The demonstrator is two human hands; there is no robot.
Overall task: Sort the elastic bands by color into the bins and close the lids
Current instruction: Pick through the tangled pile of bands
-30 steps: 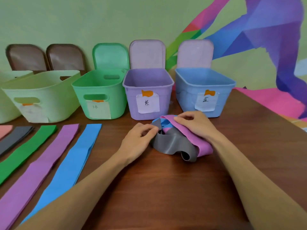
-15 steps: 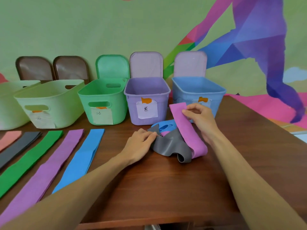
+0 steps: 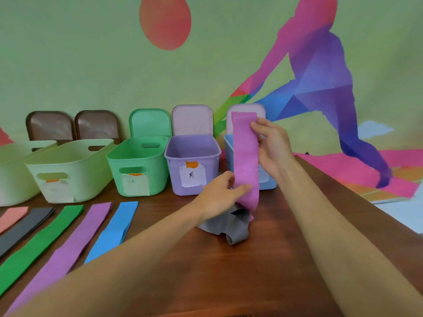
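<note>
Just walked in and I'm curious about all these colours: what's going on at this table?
A person is sorting stretchy bands into coloured plastic bins. Both hands hold a pink-purple elastic band upright: the right hand has a grip near its top, the left hand near its bottom, above a crumpled grey band. The open purple bin stands just behind, lid up. More bands lie flat on the brown wooden table to the left.

We see a pink-purple band (image 3: 245,156), a grey band (image 3: 225,225), green bin (image 3: 137,165), lilac bin (image 3: 193,156), and brown table (image 3: 229,282).
</note>
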